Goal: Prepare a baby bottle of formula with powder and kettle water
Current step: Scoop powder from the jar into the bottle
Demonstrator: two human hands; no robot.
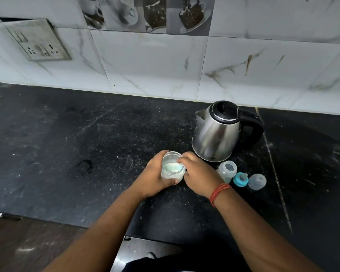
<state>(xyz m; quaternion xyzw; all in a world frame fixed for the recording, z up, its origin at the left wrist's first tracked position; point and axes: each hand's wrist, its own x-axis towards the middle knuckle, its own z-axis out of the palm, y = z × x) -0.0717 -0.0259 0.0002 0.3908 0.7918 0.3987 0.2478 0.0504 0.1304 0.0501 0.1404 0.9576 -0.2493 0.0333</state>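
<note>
Two hands on powder jar (172, 167): left hand (155, 178) gripped; right hand (197, 173) pinched scoop inside; probably scooping; next, bottle (226, 170) just beyond right hand.

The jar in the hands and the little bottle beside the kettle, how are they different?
The jar is wider and has white powder in it; the bottle is narrower and looks empty. The jar is gripped by the left hand, with the right hand reaching into its mouth; the bottle stands untouched on the counter. Both are see-through, upright and uncapped.
</note>
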